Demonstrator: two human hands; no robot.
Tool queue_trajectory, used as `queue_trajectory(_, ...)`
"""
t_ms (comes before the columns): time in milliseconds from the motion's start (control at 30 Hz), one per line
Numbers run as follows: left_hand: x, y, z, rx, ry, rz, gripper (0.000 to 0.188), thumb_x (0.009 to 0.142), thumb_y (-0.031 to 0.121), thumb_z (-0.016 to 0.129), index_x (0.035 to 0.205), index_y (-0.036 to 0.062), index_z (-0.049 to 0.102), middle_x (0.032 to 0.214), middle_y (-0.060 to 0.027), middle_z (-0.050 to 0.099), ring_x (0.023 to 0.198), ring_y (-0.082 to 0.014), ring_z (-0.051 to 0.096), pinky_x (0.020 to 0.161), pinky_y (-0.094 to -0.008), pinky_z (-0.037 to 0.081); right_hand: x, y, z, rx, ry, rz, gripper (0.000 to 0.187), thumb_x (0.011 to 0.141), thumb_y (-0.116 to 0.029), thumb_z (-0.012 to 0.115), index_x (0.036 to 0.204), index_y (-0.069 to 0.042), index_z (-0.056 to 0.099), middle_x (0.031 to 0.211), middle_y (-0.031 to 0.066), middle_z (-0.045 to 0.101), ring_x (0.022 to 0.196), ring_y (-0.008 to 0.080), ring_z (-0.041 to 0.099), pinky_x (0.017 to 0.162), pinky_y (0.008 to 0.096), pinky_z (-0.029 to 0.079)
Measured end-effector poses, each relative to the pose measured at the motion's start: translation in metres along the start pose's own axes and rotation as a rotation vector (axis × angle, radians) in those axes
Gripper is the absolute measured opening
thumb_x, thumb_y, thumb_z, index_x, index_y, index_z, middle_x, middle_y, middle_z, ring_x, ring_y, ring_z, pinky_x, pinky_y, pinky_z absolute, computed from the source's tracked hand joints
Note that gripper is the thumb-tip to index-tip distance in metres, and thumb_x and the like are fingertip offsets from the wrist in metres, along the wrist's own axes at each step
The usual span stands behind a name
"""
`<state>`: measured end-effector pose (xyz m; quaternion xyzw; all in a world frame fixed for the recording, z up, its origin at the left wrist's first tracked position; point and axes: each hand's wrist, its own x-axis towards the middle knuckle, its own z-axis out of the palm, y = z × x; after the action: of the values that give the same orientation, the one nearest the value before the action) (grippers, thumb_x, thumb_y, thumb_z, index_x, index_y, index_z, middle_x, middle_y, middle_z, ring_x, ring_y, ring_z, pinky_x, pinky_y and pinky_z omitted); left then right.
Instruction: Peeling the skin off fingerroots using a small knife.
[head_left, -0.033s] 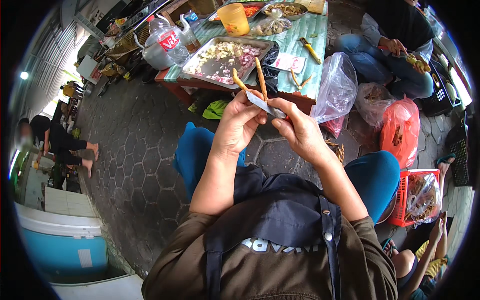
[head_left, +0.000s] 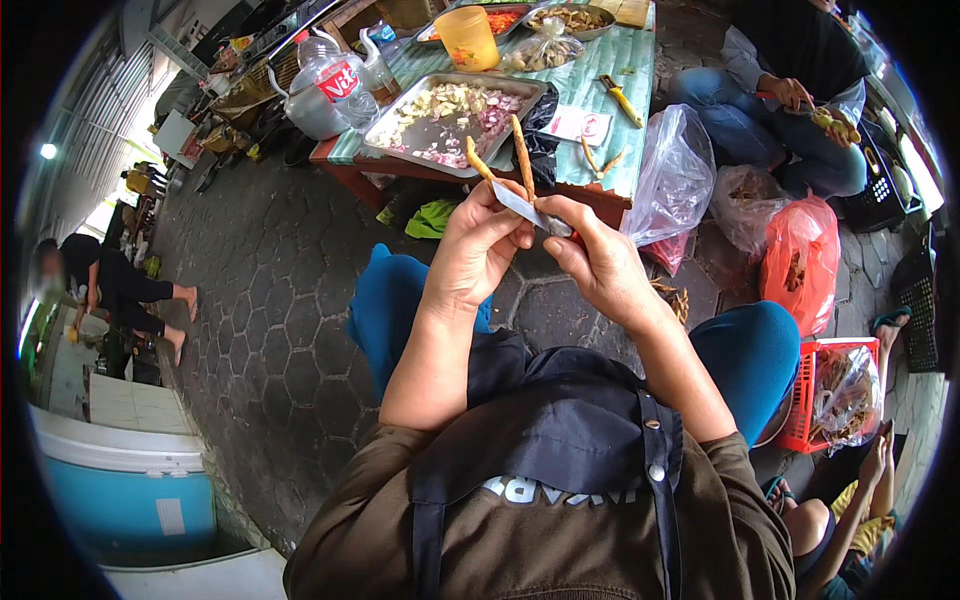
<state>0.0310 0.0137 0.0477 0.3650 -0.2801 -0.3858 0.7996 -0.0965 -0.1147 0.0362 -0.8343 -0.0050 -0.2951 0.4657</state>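
1. The left hand [head_left: 472, 245] is closed, thumb against fingers, pinching a forked brown root [head_left: 522, 160] by its lower end; two prongs point up toward the table [head_left: 578, 92].
2. The right hand [head_left: 605, 258] is closed around a small knife [head_left: 514, 203], most of its handle hidden in the grip. The blade points left, lying across the root's base, near the left fingers.
3. Both hands are close together, on the near side of the table.
4. On the table, a metal tray [head_left: 432, 130] carries chopped pale and purple pieces [head_left: 497, 120]. Left of it stand a bottle [head_left: 342, 88] and a kettle [head_left: 308, 108]; beyond it is a yellow cup [head_left: 467, 38].
5. Toward the table's right edge lie another root [head_left: 590, 158] and, farther off, a yellow-handled tool [head_left: 627, 106].
6. A clear bag [head_left: 675, 175] hangs at that edge; a red bag [head_left: 803, 262] and a red basket [head_left: 802, 400] sit farther right.
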Motion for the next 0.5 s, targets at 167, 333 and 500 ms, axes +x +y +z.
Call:
queue_trajectory(167,-0.006,0.012,-0.008,0.074,-0.002,0.041,0.020,0.089,0.006,0.061,0.106,0.0016,0.053,0.093,-0.0065,0.060,0.076,-0.0117,0.059,0.067,-0.0236,0.049,0.007,-0.007,0.000,0.020,-0.093,0.030,0.045,0.087,-0.017,0.062,0.129,-0.015,0.046,0.109,0.0149,0.061,0.089,0.0331,0.063,0.077,0.0394,0.050)
queue_trajectory(333,-0.010,0.005,-0.003,0.026,0.000,-0.074,0.021,0.086,0.003,0.061,0.106,0.0039,0.054,0.092,-0.0048,0.060,0.076,-0.0117,0.059,0.065,-0.0246,0.050,-0.007,0.007,0.002,0.005,-0.059,-0.039,0.043,0.088,-0.013,0.059,0.129,-0.008,0.047,0.117,0.0150,0.059,0.099,0.0295,0.061,0.086,0.0355,0.047)
queue_trajectory(500,-0.008,-0.008,-0.007,-0.050,-0.111,-0.062,0.015,0.089,0.005,0.060,0.103,0.0045,0.055,0.092,-0.0039,0.059,0.076,-0.0118,0.058,0.069,-0.0240,0.049,-0.009,0.009,0.002,0.104,-0.037,-0.027,0.041,0.091,-0.013,0.056,0.129,-0.004,0.044,0.105,0.0125,0.059,0.091,0.0208,0.057,0.083,0.0319,0.045)
